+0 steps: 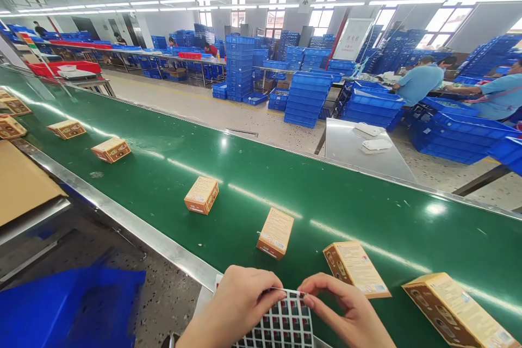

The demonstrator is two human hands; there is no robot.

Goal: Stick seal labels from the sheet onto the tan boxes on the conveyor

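Observation:
My left hand (234, 304) pinches the top edge of a sheet that looks like a sticker sheet (283, 326), with dark and red cells divided by a white grid. At the sheet's upper right corner, my right hand (346, 307) has its thumb and forefinger closed in a pinch. Whether a single label is lifted there is too small to make out. Just beyond my right hand lies a brown and cream box (359, 266) on the green conveyor belt (261, 168). Another box (276, 231) sits past the sheet, and a larger-looking one (457, 310) is at the right.
More boxes (111, 149) are spaced along the belt to the left. A metal rail (163, 244) edges the near side. A blue crate (69, 304) and a cardboard carton (24, 185) stand at left. Across the belt are a metal table (359, 147), stacked blue crates (308, 98) and seated workers (420, 81).

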